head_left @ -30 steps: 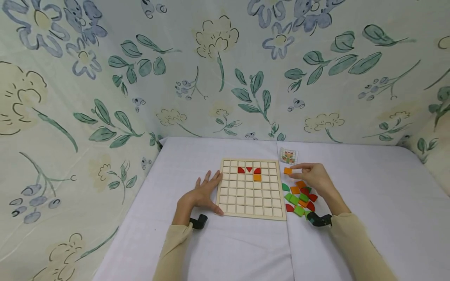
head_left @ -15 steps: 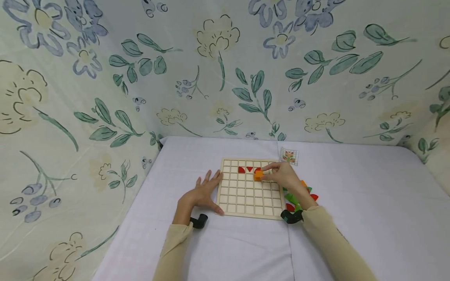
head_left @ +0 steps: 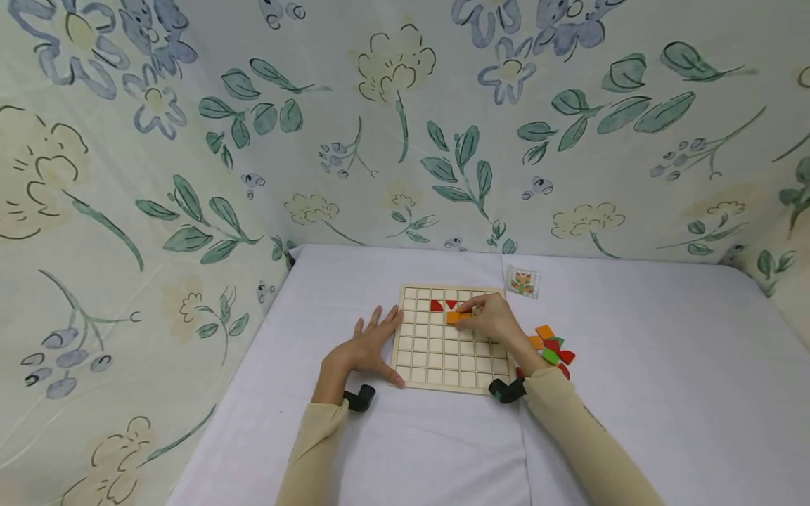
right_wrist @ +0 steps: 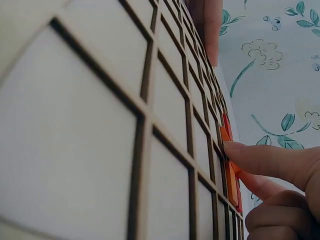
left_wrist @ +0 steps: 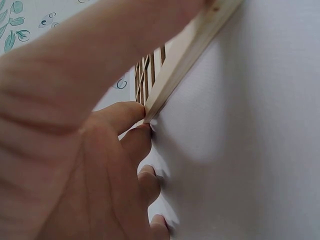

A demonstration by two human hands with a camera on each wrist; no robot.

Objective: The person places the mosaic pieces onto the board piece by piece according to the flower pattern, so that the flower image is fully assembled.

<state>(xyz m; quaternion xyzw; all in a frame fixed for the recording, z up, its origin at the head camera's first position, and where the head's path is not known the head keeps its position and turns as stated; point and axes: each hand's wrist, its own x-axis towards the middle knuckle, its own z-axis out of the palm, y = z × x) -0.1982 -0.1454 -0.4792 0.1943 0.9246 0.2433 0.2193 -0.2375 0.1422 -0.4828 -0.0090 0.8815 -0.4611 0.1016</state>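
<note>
A wooden grid board lies on the white-covered table. My left hand spreads its fingers along the board's left side, thumb at the near corner; in the left wrist view, fingertips touch the frame. With thumb and finger, my right hand pinches an orange square tile at a cell in the second row. Just right of it lies another orange square tile, partly covered by the fingers in the head view. Above them sit a red quarter-round tile and a red triangle tile.
Right of the board is a loose pile of green, red and orange tiles, partly hidden by the right forearm. A small pattern card lies beyond it. Flowered cloth hangs behind the table.
My right hand has carried the orange square tile leftward from beside the pile onto the board, passing over the other orange square. My left hand has stayed at the board's edge.
</note>
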